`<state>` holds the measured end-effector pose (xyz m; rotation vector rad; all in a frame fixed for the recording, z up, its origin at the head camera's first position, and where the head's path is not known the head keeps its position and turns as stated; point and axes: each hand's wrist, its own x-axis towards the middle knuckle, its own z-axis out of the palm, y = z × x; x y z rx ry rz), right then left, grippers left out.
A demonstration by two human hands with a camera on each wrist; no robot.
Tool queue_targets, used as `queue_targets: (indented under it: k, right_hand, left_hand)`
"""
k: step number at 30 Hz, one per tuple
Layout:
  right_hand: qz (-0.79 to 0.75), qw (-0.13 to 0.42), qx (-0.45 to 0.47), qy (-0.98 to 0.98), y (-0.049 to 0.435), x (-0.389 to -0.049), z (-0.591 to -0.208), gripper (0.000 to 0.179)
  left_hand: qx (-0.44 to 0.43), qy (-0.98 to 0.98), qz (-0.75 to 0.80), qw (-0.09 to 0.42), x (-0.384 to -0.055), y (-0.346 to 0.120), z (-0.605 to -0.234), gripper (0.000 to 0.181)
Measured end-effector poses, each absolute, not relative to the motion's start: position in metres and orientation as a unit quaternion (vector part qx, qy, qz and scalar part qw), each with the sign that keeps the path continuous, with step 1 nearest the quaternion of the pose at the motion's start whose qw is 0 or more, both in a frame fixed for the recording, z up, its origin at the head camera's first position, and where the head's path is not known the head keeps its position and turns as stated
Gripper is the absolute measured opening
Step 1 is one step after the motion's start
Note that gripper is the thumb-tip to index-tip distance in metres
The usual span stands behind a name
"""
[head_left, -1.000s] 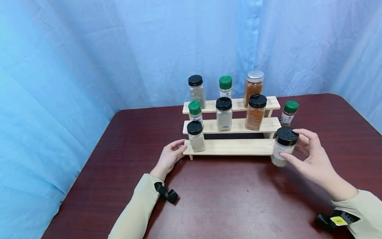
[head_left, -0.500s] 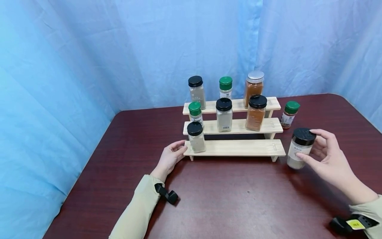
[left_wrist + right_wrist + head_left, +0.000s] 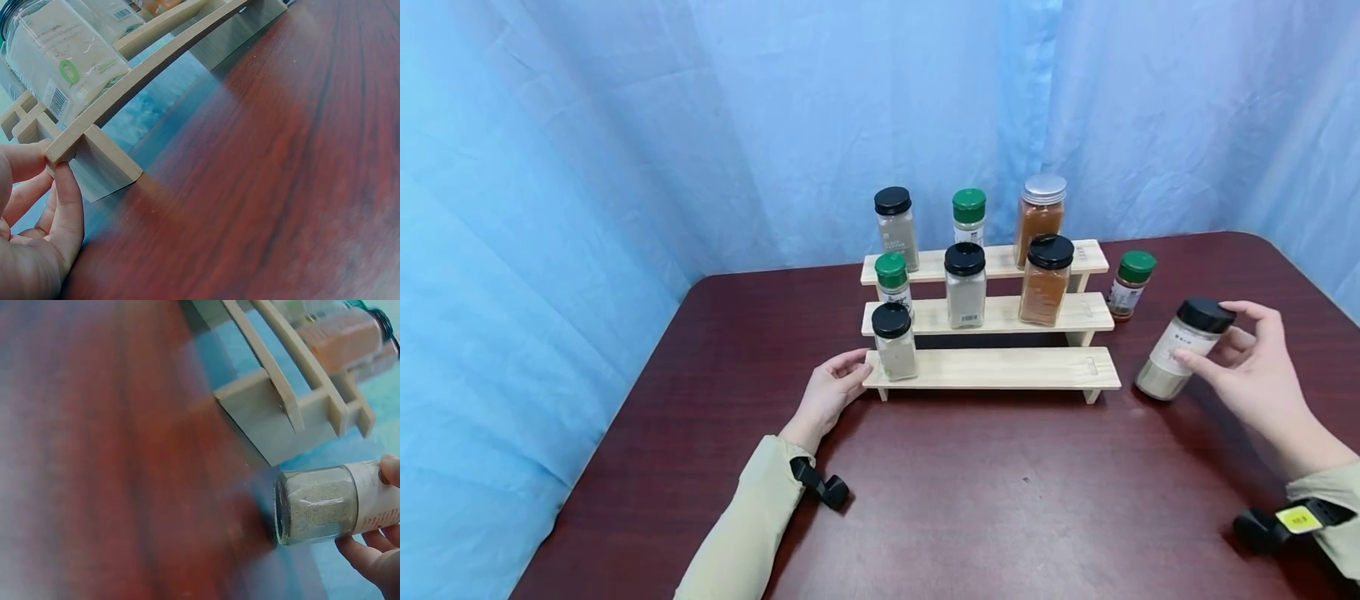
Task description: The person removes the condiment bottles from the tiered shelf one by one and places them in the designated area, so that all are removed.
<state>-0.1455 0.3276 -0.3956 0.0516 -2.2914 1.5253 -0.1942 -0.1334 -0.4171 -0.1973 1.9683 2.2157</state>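
My right hand [image 3: 1262,367] grips a round spice jar [image 3: 1180,350] with a black lid, a white label and pale powder inside. The jar is tilted, its base close over the table just right of the rack; the right wrist view shows the powder in the jar [image 3: 319,506] and fingers on its label. At the left end of a three-tier wooden rack [image 3: 1000,369], my left hand [image 3: 827,396] pinches the corner of the lowest shelf between thumb and fingers. Near that corner stands a square black-lidded jar [image 3: 897,354].
The middle shelf bears a green-capped jar [image 3: 895,283], a black-lidded pale jar [image 3: 966,296] and an orange-brown jar [image 3: 1043,292]. Three more jars stand on the top shelf. A small green-capped jar [image 3: 1126,292] is on the table [image 3: 985,492] right of the rack. Blue curtains surround it.
My right hand has carried the jar rightward, away from the rack's lowest shelf, and the jar has gone from nearly upright to tilted. My left hand stays at the shelf corner.
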Motion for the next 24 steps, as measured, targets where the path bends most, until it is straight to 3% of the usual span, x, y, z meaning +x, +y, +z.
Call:
queue_targets:
  k: [9,24]
  right_hand:
    - [0.504,0.208,-0.051,-0.837,0.339,-0.164,-0.391,0.072]
    - [0.402,0.244,-0.052,-0.881,0.379,-0.226,-0.418,0.075]
  left_hand:
    - [-0.067,0.663,0.74,0.086,-0.194,-0.133,-0.416,0.04]
    - [-0.06,0.668,0.736,0.087,-0.195,-0.133,-0.417,0.039]
